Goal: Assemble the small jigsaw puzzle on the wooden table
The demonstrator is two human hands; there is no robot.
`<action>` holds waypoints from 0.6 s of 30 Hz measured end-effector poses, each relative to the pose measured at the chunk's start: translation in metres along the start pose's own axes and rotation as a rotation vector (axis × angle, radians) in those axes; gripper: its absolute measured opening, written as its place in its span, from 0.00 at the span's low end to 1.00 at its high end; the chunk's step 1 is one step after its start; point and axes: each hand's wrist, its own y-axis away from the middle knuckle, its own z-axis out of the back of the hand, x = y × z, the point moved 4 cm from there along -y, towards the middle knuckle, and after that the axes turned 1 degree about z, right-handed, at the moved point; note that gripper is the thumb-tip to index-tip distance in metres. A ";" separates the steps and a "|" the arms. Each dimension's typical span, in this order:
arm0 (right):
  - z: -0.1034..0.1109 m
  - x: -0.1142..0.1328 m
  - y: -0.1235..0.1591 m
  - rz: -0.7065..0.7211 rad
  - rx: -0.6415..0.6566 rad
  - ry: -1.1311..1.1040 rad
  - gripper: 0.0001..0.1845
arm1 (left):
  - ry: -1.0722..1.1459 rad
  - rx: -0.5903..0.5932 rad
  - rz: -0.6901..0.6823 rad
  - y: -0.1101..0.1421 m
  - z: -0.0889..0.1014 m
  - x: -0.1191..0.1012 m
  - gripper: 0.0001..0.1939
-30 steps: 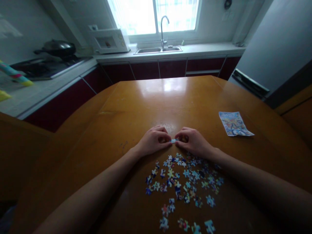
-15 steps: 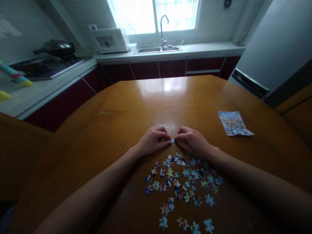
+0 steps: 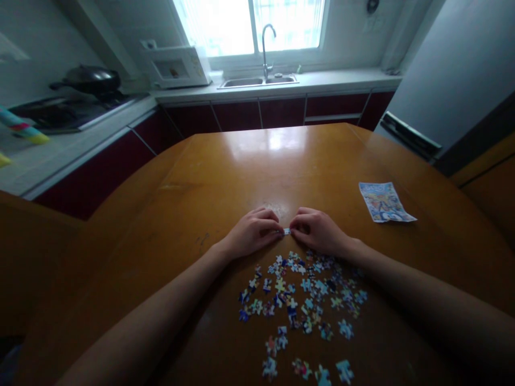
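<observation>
**Both hands pinching one puzzle piece**

Left hand (image 3: pixel 252 234) and right hand (image 3: pixel 317 231) rest knuckles-up on the glossy wooden table (image 3: pixel 225 171), fingertips meeting — both pinch a small pale puzzle piece (image 3: pixel 287 231). Loose, knobbed pieces (image 3: pixel 300 300) lie scattered just nearer the person.

Bright window (image 3: pixel 249 24) backlights a dim, soft scene; glare on the table (image 3: pixel 281 140), edges bowed.

No legible text, printed leaflet (image 3: pixel 385 202) on the table too blurred to read
</observation>
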 end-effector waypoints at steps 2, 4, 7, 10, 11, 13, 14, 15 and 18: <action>-0.001 0.002 0.000 -0.004 0.017 0.020 0.05 | 0.003 -0.003 -0.014 0.000 -0.001 0.000 0.09; -0.001 0.003 0.000 -0.006 0.006 0.029 0.05 | 0.003 -0.002 -0.032 0.001 -0.002 0.001 0.09; -0.002 0.002 0.001 0.003 -0.002 0.024 0.05 | -0.006 0.009 -0.052 0.001 -0.003 0.001 0.09; -0.003 -0.001 0.000 -0.003 0.002 0.013 0.06 | -0.021 0.011 -0.060 0.002 -0.004 0.003 0.09; -0.003 -0.002 0.000 -0.009 0.004 0.004 0.06 | -0.025 0.011 -0.060 0.002 -0.004 0.003 0.09; -0.002 -0.003 -0.001 -0.028 0.005 -0.033 0.06 | -0.025 0.017 -0.060 0.001 -0.004 0.002 0.09; -0.001 -0.003 -0.002 -0.042 0.003 -0.058 0.06 | -0.023 0.020 -0.060 0.001 -0.004 0.002 0.09; 0.001 -0.003 -0.002 -0.058 0.002 -0.083 0.06 | -0.020 0.023 -0.063 0.000 -0.003 0.001 0.10; 0.005 -0.005 -0.004 -0.103 0.001 -0.133 0.05 | -0.027 0.030 -0.065 0.000 -0.003 -0.001 0.09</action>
